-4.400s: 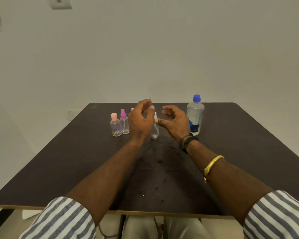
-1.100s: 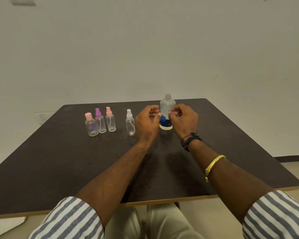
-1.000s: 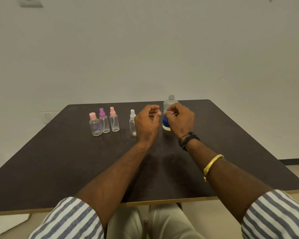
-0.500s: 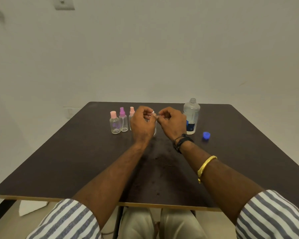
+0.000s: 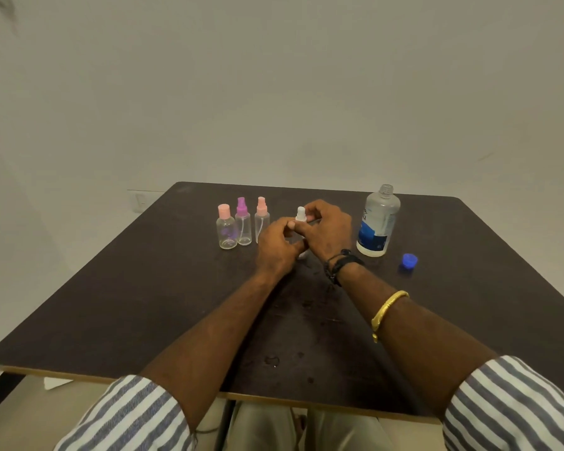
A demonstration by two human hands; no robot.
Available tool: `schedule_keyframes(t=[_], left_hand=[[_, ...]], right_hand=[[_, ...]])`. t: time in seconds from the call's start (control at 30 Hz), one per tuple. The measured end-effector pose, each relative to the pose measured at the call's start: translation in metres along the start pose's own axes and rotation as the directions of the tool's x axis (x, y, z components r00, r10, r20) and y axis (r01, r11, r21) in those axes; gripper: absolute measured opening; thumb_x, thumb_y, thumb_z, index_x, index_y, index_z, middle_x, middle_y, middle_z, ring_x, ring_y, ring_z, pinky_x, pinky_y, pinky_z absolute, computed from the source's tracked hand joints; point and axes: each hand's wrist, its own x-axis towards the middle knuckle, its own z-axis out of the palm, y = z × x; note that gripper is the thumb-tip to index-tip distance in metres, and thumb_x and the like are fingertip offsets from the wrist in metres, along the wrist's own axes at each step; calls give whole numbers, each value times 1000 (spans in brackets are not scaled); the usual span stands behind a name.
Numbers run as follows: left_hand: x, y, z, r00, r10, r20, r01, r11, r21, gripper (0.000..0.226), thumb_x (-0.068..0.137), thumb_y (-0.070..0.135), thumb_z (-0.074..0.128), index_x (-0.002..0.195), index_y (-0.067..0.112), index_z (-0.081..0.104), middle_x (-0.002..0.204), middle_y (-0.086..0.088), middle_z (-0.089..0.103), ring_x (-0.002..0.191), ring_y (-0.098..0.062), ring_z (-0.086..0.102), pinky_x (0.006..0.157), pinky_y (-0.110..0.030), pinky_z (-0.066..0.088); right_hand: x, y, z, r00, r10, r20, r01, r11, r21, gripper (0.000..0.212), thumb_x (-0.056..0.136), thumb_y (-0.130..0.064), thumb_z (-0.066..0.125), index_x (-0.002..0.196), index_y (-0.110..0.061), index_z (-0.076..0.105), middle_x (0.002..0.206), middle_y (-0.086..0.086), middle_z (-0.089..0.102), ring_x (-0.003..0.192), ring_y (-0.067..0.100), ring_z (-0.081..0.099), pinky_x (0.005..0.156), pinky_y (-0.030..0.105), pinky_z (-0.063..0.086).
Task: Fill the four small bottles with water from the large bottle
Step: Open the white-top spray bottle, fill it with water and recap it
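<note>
Fingers (image 5: 307, 217) of left hand (image 5: 275, 247) and right hand (image 5: 328, 231) grip one small bottle (image 5: 301, 212); three others (image 5: 243, 224).

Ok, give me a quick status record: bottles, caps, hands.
large bottle: upright, cap off, on the right of the table
blue cap: on the table, right of the large bottle, apart from it
white-topped spray bottle: between both hands, top on
left hand: grips its body
right hand: pinches its white top
row at left: pink-capped bottle, purple-topped spray bottle, pink-topped spray bottle, all closed, untouched, look empty
</note>
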Motion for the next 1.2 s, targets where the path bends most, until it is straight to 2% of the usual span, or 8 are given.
schedule_keyframes(t=[0.2,0.3,0.53,0.7,0.77,0.9,1.07,1.2], left_hand=[[1,-1,1,998,23,-52,-22,999,34,19,82,13,79,100,10,74,84,-2,74,75,-20,70,71,-39,61],[3,-4,3,998,15,-62,-14,1000,24,18,81,11,78,99,10,74,81,-4,73,67,-16,64,66,-37,59],[4,-5,1,999,15,-34,-15,1000,-1,30,84,19,82,112,12,75,95,1,77,83,-11,74,77,-37,64],[5,-4,1,999,12,-42,-12,1000,11,12,84,12,79,96,13,76,83,0,76,76,-16,73,72,-43,63],[5,-4,1,999,-1,-36,2,1000,17,14,82,13,81,95,13,75,81,1,75,75,-15,73,71,-42,63],[6,-4,1,999,5,-41,-4,1000,27,16,82,12,81,98,13,76,83,1,76,74,-15,72,72,-41,63],[7,-8,2,999,11,-31,-12,1000,-3,20,85,12,77,105,14,77,90,3,77,81,-11,74,75,-40,64],[7,-5,1,999,22,-32,-21,1000,23,21,83,2,72,98,15,78,86,3,77,80,-11,73,74,-38,63]], right_hand=[[2,3,3,1000,-6,-10,6,1000,-30,29,80,-35,84,102,-19,74,88,-7,67,80,9,62,65,10,41],[3,2,2,1000,-7,9,7,1000,-23,28,82,-32,82,104,-18,74,88,-8,65,83,11,63,72,19,50],[3,4,-2,995,-77,66,79,997,-17,29,89,-19,76,117,-13,74,106,5,75,93,14,67,91,32,58],[3,3,-1,996,-86,24,85,996,5,38,82,-35,80,115,-17,71,101,-2,67,87,9,60,74,14,47],[5,4,1,998,-65,2,65,998,-16,38,79,-39,83,110,-20,71,97,-3,64,85,10,58,71,15,44],[3,3,3,998,-56,-3,56,998,14,35,79,-34,84,109,-22,69,90,-4,66,81,10,61,72,24,55],[-3,3,-2,999,-45,31,42,995,88,45,87,-21,75,129,-21,59,103,-2,71,88,9,67,76,19,54],[-7,1,-1,997,-71,33,68,993,98,47,86,-23,75,130,-17,58,109,2,71,90,11,65,77,21,54]])
